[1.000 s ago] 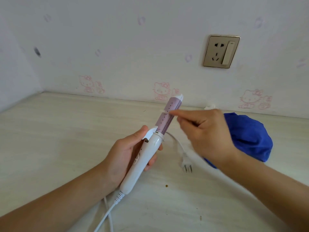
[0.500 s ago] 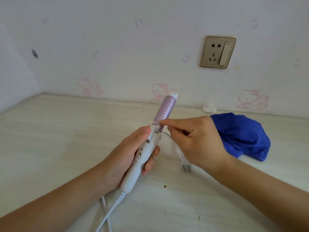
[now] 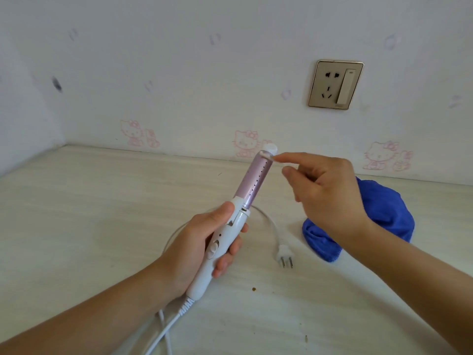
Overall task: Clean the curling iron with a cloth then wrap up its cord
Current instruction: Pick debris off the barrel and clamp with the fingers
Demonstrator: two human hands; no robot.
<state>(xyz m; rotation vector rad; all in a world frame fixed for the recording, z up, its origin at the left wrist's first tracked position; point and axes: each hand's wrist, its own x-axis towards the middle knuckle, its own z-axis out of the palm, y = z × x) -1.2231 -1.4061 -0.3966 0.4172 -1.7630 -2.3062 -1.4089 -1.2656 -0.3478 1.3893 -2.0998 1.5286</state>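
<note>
Two hands are up above the pale surface. The left hand is wrapped tight round the white handle of the curling iron, which is tilted in the air with its pink end pointing up and away. The right hand holds nothing; its pointing finger is straight and touches the iron near the top. The blue cloth lies on the surface behind that hand. The cord loops round to the plug, which lies flat.
</note>
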